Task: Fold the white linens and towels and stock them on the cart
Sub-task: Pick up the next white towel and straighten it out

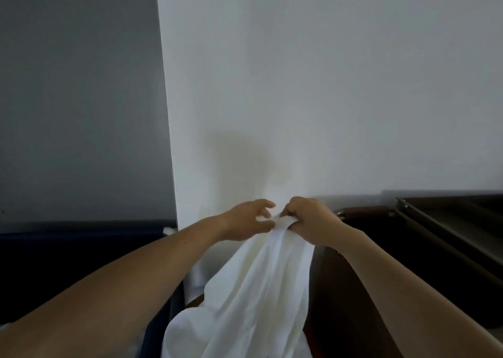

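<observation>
The white linen (258, 289) hangs in a long drape from chest height down out of view, in front of a pale wall (326, 85). Its top edge is bunched in the right hand (310, 218), whose fingers are curled round the gathered cloth. The left hand (246, 218) sits just beside it with fingers parted, the tips at the cloth's edge but not plainly closed on it. This looks like the hunt for a corner or hem before the first fold. To do it well, the left hand should pinch the very edge next to the right and slide outward along the hem until it meets the corner. The cloth needs to stay taut between both hands, so it opens flat instead of twisting (the folds below look roped together). The dark brown cart (449, 221) stands near on the right, with no linen seen on it yet.
</observation>
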Tool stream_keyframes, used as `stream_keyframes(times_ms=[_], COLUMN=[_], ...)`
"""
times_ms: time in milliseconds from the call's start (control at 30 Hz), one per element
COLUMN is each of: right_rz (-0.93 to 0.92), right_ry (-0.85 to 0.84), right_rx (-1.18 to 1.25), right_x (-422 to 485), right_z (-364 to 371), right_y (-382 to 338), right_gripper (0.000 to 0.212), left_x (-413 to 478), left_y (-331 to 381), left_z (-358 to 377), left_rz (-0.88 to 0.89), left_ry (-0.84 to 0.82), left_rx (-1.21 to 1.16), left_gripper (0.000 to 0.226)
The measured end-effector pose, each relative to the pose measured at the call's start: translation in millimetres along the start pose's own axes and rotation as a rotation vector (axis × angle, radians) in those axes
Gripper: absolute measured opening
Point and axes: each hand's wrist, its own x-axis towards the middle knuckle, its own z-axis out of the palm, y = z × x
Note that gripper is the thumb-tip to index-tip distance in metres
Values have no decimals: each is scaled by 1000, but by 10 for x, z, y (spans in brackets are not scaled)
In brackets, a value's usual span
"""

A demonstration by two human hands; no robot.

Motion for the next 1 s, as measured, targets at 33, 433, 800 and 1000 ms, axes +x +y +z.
stream_keyframes(times_ms=[33,433,800,1000], right_rz=[-14,92,94,222], right_ry=[-8,40,59,240], right_rx=[-19,274,281,607], right_x=[-7,-93,37,-30], right_z=[-4,-64,-50,-135], right_y=[-19,66,11,123], right_gripper=[18,7,18,14], left_x=[32,-89,-67,-107], left_y=[58,138,81,-36], left_z=[21,78,211,75], left_rz=[6,13,68,-35], left_ry=[-11,14,79,96], left_rx=[-37,-315,-43,-406], left_gripper=[42,10,18,9])
